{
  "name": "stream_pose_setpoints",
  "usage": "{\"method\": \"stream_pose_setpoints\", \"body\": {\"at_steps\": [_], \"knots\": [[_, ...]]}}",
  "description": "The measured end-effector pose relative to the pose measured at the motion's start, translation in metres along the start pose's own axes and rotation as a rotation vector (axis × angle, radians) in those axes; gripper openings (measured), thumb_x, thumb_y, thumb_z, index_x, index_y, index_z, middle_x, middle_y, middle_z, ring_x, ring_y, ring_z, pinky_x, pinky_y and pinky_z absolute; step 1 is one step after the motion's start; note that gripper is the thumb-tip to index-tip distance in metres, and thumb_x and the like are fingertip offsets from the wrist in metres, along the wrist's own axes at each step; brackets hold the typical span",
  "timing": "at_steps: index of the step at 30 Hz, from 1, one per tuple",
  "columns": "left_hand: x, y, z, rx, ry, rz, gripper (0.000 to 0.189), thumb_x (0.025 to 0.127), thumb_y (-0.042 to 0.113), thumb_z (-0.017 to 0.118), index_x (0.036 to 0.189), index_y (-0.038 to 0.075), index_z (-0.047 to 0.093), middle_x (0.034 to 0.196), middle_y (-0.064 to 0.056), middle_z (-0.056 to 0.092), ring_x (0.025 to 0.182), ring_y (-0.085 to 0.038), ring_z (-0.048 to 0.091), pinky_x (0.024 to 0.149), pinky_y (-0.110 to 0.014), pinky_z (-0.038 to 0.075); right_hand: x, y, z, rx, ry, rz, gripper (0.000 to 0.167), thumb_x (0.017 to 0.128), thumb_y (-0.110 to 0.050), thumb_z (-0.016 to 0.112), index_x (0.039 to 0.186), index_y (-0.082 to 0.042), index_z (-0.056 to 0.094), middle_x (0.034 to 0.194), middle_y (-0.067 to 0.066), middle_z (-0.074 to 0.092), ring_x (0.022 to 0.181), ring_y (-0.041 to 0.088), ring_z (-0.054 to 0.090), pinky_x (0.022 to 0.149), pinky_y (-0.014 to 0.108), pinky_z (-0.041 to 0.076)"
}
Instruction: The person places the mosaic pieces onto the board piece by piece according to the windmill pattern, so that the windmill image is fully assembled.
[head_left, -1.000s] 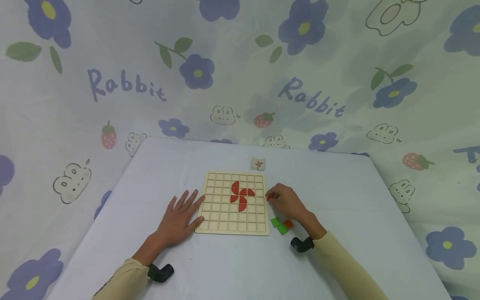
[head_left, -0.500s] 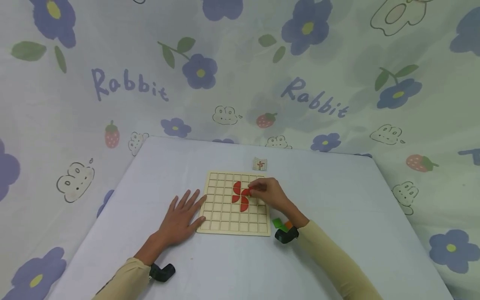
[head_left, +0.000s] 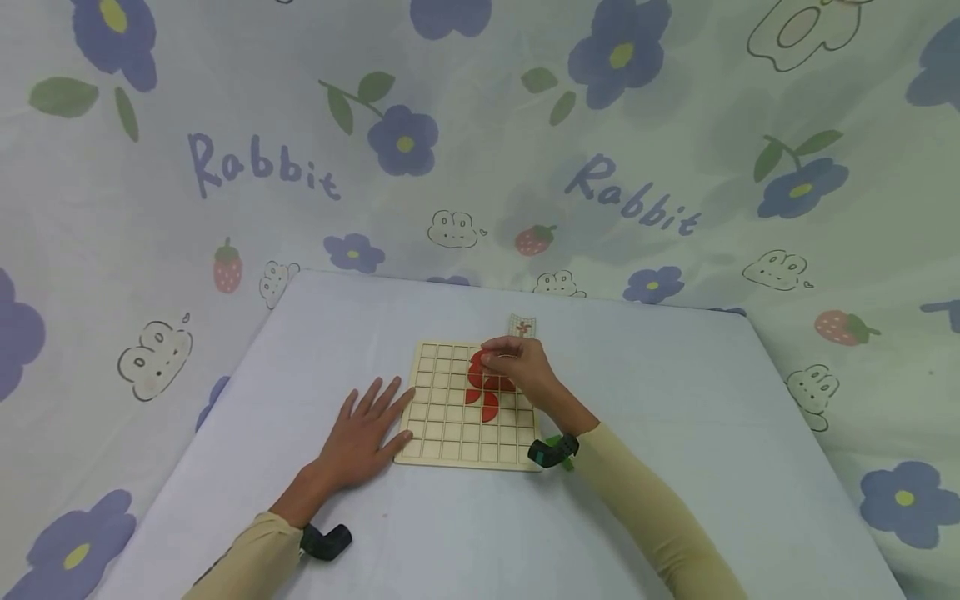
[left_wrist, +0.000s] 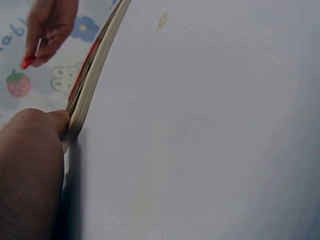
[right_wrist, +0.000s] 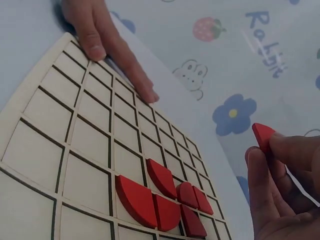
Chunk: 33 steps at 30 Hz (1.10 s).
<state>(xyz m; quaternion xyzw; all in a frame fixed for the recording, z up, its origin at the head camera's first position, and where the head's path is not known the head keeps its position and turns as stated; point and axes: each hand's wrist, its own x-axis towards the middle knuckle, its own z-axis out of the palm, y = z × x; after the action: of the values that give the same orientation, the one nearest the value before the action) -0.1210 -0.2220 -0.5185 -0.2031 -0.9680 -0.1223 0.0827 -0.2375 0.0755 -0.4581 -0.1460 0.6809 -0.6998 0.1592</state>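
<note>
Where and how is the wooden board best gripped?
Probably grip the wooden board by its left and right rims, from both sides: it lies flat, a plain rim borders its squares, and the placed red pieces sit inward of those edges.

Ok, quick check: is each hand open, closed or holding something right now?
Left hand: open, touching the wooden board at its edge.
Right hand: holding a red piece, pinched at the fingertips.
</note>
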Motion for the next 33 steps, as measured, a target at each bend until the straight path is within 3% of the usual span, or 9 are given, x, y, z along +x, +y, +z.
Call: {"method": "stream_pose_setpoints", "body": {"at_steps": [3,7,11,16,21,28,33], "knots": [[0.000,0.001,0.001,-0.006,-0.001,-0.001,0.068,0.099,0.053,0.047,0.155,0.018,0.033,0.160,-0.011,0.024,0.146,-0.037,0.015,0.111,-0.063,0.012,0.002,0.000,0.004,-0.079,-0.021,-0.026,0.029,0.093,-0.008,0.069,0.115,0.009,0.065,0.106,0.018,0.068,0.101,0.046,0.064,0.089,0.053,0.051],[-0.001,0.001,0.001,-0.019,0.006,0.005,0.067,0.099,0.053,0.048,0.155,0.017,0.035,0.160,-0.011,0.026,0.146,-0.038,0.017,0.110,-0.064,0.012,0.003,0.004,0.013,-0.324,-0.074,-0.050,0.024,0.094,-0.011,0.069,0.113,0.005,0.070,0.102,0.008,0.070,0.090,0.034,0.066,0.076,0.050,0.055],[-0.002,0.001,0.002,-0.022,0.016,0.012,0.067,0.099,0.053,0.048,0.154,0.018,0.036,0.160,-0.012,0.026,0.146,-0.039,0.018,0.110,-0.064,0.013,0.005,0.012,0.026,-0.553,-0.138,-0.109,0.016,0.094,-0.010,0.068,0.106,-0.003,0.075,0.098,-0.002,0.070,0.082,0.017,0.064,0.067,0.033,0.054],[-0.001,0.000,0.000,-0.020,0.010,0.009,0.067,0.099,0.054,0.046,0.155,0.018,0.034,0.160,-0.011,0.025,0.146,-0.037,0.017,0.110,-0.064,0.012,0.009,0.015,0.045,-0.754,-0.158,-0.133,0.012,0.093,-0.011,0.069,0.102,-0.009,0.077,0.089,-0.007,0.069,0.067,0.007,0.059,0.060,0.025,0.050],[-0.001,-0.001,0.001,-0.023,0.010,0.012,0.067,0.099,0.054,0.047,0.154,0.018,0.035,0.160,-0.011,0.026,0.146,-0.038,0.017,0.109,-0.064,0.013,0.011,0.018,0.055,-0.930,-0.129,-0.165,0.012,0.092,-0.013,0.070,0.101,-0.013,0.078,0.091,-0.006,0.071,0.067,0.006,0.058,0.058,0.023,0.048],[0.000,0.000,0.000,-0.017,0.015,0.018,0.067,0.099,0.053,0.047,0.154,0.017,0.035,0.160,-0.012,0.026,0.146,-0.039,0.018,0.110,-0.065,0.013,0.009,0.022,0.059,-1.234,-0.125,-0.335,0.014,0.093,-0.016,0.070,0.103,-0.017,0.079,0.093,-0.002,0.070,0.076,0.014,0.056,0.069,0.030,0.045],[0.001,-0.001,-0.002,-0.026,0.034,0.022,0.067,0.099,0.051,0.050,0.154,0.017,0.036,0.159,-0.012,0.027,0.145,-0.040,0.020,0.109,-0.065,0.014,0.007,0.020,0.062,-1.269,-0.122,-0.391,0.014,0.089,-0.025,0.074,0.100,-0.019,0.079,0.091,-0.005,0.068,0.074,0.013,0.052,0.064,0.032,0.040]]}}
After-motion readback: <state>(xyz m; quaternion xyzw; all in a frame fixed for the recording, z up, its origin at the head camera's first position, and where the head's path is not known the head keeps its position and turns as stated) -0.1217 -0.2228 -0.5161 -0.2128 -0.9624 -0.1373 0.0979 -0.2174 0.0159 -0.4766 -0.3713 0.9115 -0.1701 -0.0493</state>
